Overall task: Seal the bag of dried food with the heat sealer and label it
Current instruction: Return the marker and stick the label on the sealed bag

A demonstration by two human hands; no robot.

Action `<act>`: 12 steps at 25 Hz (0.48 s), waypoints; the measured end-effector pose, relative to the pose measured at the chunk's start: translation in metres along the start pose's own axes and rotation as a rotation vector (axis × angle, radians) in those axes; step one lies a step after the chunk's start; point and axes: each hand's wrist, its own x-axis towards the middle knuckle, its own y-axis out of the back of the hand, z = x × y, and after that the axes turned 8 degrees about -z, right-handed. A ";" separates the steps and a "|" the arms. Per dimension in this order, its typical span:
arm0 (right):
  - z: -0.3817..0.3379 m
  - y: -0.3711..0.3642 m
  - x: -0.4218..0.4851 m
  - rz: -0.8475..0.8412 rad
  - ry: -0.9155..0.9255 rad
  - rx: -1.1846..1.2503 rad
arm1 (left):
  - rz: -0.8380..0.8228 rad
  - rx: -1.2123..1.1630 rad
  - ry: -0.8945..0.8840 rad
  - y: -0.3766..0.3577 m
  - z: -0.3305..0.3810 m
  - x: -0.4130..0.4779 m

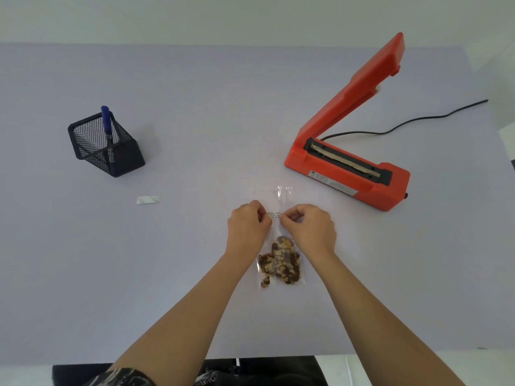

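Note:
A clear plastic bag [278, 196] lies flat at the table's middle, with brown and tan dried food [281, 261] bunched in its near end. A small white label [274, 214] with dark print sits across the bag's middle. My left hand [246, 224] pinches the label's left end and my right hand [309, 225] pinches its right end, fingers curled. Whether the label is stuck down cannot be told. The red heat sealer [345, 174] stands to the right of the bag with its arm raised.
A black mesh pen holder [106, 146] with a blue pen [106, 121] stands at the left. A small white backing strip [147, 200] lies left of the bag. The sealer's black cord [418, 121] runs off to the right. The table's near edge [390, 352] is below my forearms.

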 end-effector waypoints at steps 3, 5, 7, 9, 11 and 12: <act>0.005 -0.002 0.002 0.038 0.068 -0.041 | 0.010 0.070 -0.044 -0.004 0.000 0.000; 0.011 -0.004 0.003 0.072 0.202 -0.087 | 0.025 0.093 -0.071 -0.006 -0.002 -0.001; 0.018 -0.006 0.006 0.054 0.412 -0.154 | 0.057 0.090 -0.124 -0.007 -0.006 -0.003; 0.029 -0.004 0.008 0.000 0.555 -0.175 | 0.050 0.126 -0.227 -0.007 -0.015 -0.005; 0.040 0.001 0.011 -0.062 0.621 -0.156 | 0.000 0.151 -0.299 -0.007 -0.027 -0.006; 0.044 0.004 0.011 -0.095 0.645 -0.160 | -0.050 0.150 -0.303 -0.007 -0.031 -0.007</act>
